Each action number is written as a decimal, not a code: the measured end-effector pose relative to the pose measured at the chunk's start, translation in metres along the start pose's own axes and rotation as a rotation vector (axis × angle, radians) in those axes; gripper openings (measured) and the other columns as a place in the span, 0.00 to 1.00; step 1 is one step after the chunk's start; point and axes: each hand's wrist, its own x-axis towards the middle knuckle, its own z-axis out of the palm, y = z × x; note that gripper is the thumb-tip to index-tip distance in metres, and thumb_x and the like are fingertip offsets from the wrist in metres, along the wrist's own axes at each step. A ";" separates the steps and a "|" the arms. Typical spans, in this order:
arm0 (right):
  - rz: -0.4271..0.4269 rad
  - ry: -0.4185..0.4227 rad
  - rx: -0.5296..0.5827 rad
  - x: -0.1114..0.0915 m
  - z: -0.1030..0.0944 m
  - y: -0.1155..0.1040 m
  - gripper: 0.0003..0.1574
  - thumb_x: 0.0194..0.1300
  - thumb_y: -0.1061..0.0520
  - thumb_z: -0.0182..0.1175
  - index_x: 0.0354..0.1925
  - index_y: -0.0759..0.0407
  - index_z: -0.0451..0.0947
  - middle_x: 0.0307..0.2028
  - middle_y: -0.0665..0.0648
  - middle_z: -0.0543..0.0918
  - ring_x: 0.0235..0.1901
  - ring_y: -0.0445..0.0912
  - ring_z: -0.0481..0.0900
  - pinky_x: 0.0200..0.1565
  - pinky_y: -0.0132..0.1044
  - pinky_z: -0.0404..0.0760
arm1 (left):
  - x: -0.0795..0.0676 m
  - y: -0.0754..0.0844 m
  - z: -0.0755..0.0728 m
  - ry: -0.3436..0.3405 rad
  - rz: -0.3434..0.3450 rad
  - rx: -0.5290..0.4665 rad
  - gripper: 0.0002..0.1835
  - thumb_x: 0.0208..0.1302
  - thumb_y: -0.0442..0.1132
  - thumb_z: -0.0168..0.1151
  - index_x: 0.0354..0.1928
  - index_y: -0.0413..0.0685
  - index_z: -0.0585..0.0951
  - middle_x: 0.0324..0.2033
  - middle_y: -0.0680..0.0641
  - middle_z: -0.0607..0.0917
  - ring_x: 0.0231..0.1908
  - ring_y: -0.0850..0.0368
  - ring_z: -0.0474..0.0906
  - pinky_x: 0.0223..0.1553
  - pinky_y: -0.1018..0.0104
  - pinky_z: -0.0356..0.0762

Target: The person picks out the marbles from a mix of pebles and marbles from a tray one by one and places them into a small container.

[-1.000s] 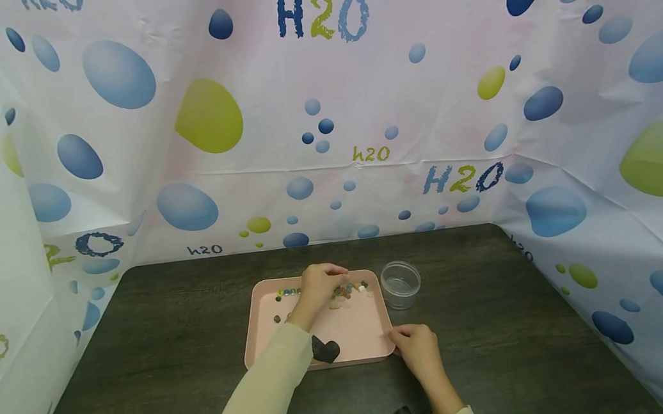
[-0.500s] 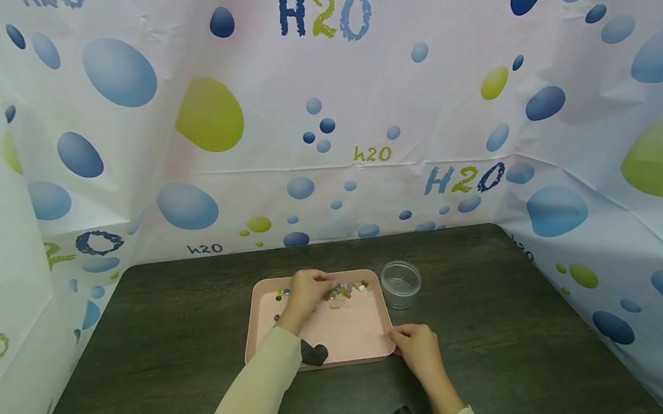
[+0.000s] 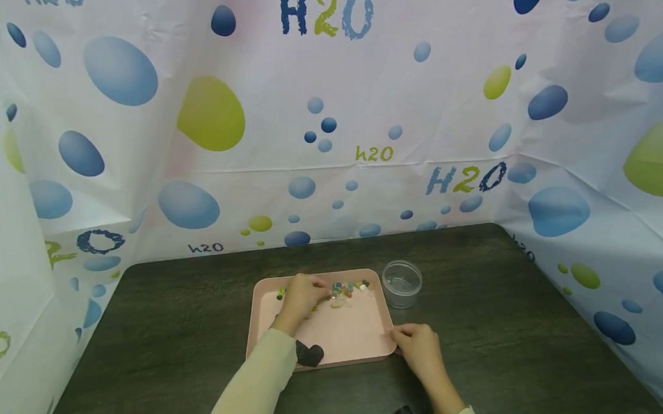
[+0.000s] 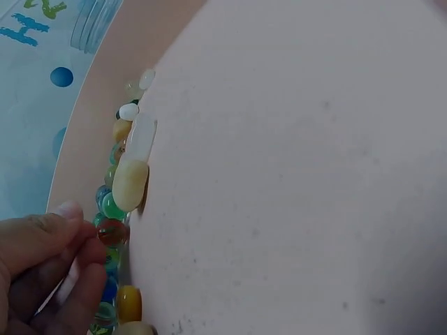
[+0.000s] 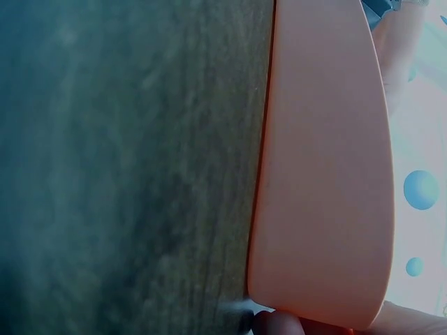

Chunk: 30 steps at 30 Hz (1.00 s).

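In the head view, a pink tray (image 3: 352,334) lies on the dark table. My left hand (image 3: 303,299) reaches over its far side, its fingers bent among the marbles (image 3: 340,288). The left wrist view shows the left hand (image 4: 52,272) with its fingertips against a reddish-brown marble (image 4: 112,232); whether they pinch it is unclear. Green and blue marbles line up along the tray wall, beside a cream oval stone (image 4: 130,185) and a clear whitish stone (image 4: 142,136). My right hand (image 3: 419,348) grips the tray's near right corner, with fingertips (image 5: 279,323) at the rim.
A clear round jar (image 3: 401,283) stands against the tray's far right side. Yellow-green marbles (image 3: 282,292) lie at the tray's far left. A curtain (image 3: 324,105) printed with blue and green drops hangs behind the table (image 3: 518,322).
My left hand has moved left and slightly nearer along the marble row. More blue and green marbles show in the right-hand cluster. My right hand stays at the tray corner.
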 end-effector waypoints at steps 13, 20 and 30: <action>0.003 -0.003 -0.012 0.001 0.000 0.001 0.10 0.60 0.62 0.65 0.33 0.70 0.88 0.27 0.62 0.89 0.20 0.41 0.82 0.23 0.30 0.78 | -0.002 -0.001 0.006 -0.044 0.074 0.079 0.02 0.56 0.34 0.73 0.31 0.43 0.90 0.34 0.48 0.90 0.36 0.56 0.83 0.36 0.65 0.80; 0.000 -0.001 0.011 0.000 0.000 0.001 0.10 0.59 0.63 0.64 0.33 0.70 0.88 0.30 0.65 0.89 0.23 0.45 0.86 0.26 0.33 0.83 | -0.003 -0.005 0.005 -0.041 0.057 -0.003 0.01 0.57 0.33 0.72 0.32 0.45 0.90 0.36 0.47 0.90 0.39 0.55 0.83 0.37 0.64 0.80; 0.012 0.003 0.011 0.001 0.002 0.001 0.10 0.59 0.63 0.64 0.33 0.71 0.88 0.29 0.64 0.89 0.22 0.42 0.84 0.24 0.32 0.82 | 0.001 0.010 -0.001 -0.022 0.000 -0.078 0.05 0.61 0.41 0.71 0.36 0.50 0.91 0.38 0.48 0.90 0.42 0.52 0.84 0.39 0.62 0.82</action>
